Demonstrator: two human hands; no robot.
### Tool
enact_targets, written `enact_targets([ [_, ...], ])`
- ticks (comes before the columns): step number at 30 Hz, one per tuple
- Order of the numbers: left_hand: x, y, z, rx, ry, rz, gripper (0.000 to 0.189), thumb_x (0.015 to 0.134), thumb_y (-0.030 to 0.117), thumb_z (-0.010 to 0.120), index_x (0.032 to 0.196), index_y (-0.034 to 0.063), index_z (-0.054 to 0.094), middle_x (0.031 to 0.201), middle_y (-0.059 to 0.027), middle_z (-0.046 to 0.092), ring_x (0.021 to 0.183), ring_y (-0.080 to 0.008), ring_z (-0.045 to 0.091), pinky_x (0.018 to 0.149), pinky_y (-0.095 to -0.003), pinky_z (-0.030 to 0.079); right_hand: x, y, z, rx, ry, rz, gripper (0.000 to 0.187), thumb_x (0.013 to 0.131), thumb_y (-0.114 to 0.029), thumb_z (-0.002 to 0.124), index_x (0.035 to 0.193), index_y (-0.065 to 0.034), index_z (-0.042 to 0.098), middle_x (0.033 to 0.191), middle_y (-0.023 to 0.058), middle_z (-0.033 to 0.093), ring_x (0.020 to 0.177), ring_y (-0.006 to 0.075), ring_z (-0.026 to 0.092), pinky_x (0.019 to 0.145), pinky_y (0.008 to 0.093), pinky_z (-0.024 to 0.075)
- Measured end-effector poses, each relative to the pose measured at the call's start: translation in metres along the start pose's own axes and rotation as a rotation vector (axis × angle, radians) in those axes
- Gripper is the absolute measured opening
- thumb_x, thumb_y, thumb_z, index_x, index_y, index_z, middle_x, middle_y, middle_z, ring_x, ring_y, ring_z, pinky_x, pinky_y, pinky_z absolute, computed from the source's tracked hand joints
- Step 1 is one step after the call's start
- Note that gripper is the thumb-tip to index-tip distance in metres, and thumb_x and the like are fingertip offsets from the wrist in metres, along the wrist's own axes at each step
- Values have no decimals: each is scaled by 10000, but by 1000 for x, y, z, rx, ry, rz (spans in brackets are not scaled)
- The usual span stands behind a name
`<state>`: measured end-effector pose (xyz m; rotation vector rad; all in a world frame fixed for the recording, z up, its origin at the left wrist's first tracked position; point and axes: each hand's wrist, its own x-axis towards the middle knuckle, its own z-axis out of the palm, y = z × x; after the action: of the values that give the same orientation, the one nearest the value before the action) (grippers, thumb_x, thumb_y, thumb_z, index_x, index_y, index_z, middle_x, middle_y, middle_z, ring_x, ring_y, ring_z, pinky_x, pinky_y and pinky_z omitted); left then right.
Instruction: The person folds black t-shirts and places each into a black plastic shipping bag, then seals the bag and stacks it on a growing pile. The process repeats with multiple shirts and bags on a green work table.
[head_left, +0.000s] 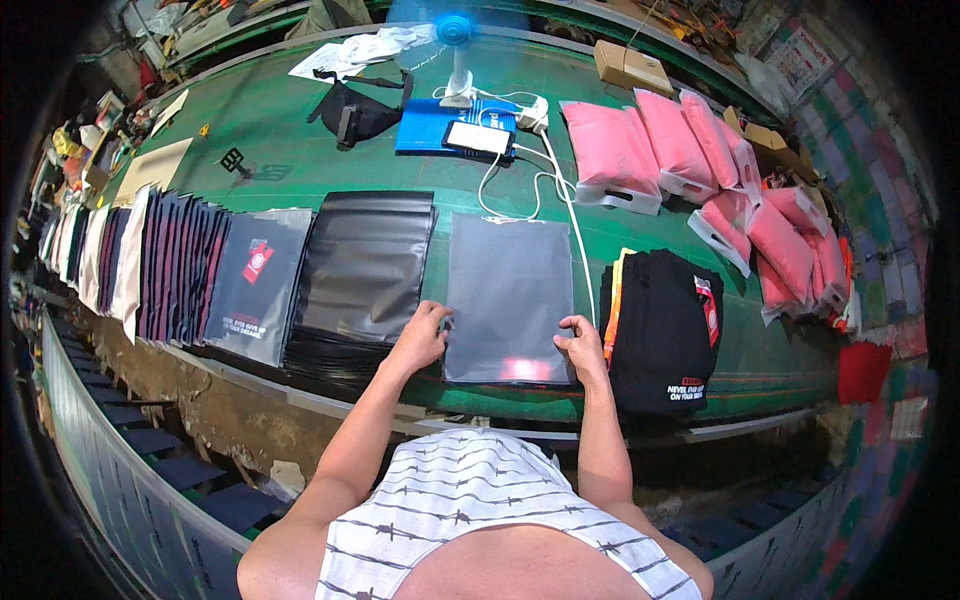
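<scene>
A frosted plastic bag (510, 292) lies flat before me on the green table, dark grey, with a bright pinkish reflection near its lower edge. At its left edge is my left hand (427, 330), thumb and forefinger a little apart. My right hand (585, 346) is at the opposite edge, its fingers curled with the thumb over the bag's margin. Left of the bag stands a pile of black plastic bags (365, 262). To the right lies a stack of folded black garments (667, 322) with a red hang tag (706, 307) and printed lettering.
Bagged garments (259, 277) and a long row of packed bags (172, 262) fill the left. A blue fan (454, 31), a phone (478, 137) and white cables (562, 195) lie ahead. Pink-filled bags (611, 146) crowd the far right; a black waist bag (358, 109) lies far left.
</scene>
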<state>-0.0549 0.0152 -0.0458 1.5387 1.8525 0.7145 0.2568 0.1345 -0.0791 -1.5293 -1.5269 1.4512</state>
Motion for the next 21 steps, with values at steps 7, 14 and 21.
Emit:
enact_targets([
  [7, 46, 41, -8, 115, 140, 271, 626, 718, -67, 659, 1324, 30, 537, 1337, -198, 501, 1247, -410, 502, 1050, -453, 434, -17, -90, 7, -382, 10, -348, 302, 740, 75, 679, 1028, -14, 671, 1001, 148, 702, 970, 322, 682, 856, 357, 520],
  [14, 91, 147, -44, 468, 29, 832, 736, 609, -53, 726, 1309, 113, 571, 1392, -129, 505, 1325, -362, 461, 1157, -591, 289, -53, -175, 2, -515, -174, -713, 290, 711, 145, 594, 950, -13, 638, 908, 141, 659, 878, 354, 670, 755, 397, 517],
  [21, 119, 153, -61, 414, -324, 739, 262, 717, 59, 738, 955, 70, 630, 801, -135, 685, 912, -353, 680, 1162, -637, 251, -69, -213, -39, -446, 62, -755, 234, 771, 59, 673, 986, -30, 649, 1019, 135, 689, 936, 328, 681, 818, 404, 532],
])
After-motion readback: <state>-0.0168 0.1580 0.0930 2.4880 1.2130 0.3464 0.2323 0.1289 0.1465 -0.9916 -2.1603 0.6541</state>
